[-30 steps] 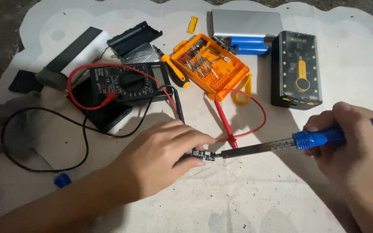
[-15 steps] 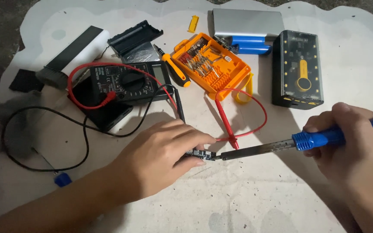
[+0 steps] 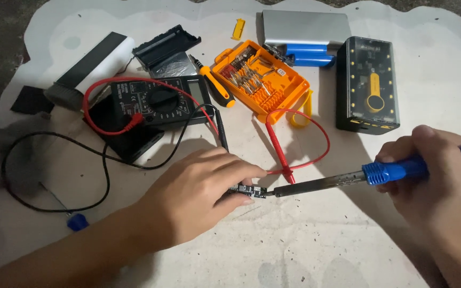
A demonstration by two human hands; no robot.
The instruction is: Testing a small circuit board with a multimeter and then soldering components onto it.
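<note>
My left hand (image 3: 201, 194) rests on the white mat and pinches a small dark circuit board (image 3: 247, 191) between thumb and fingers. My right hand (image 3: 436, 178) grips a soldering iron (image 3: 396, 170) by its blue handle. The iron's metal tip (image 3: 278, 192) points left and touches the right end of the board. A red probe lead (image 3: 300, 154) loops just behind the board.
A black multimeter (image 3: 156, 101) with red and black leads lies at the back left. An orange bit-set case (image 3: 260, 80), an orange-handled screwdriver (image 3: 217, 88), a dark transparent box (image 3: 366, 85), a grey case with blue cells (image 3: 305, 37) and black plastic parts sit behind.
Both hands and the iron stay almost still; the tip remains on the small board.
</note>
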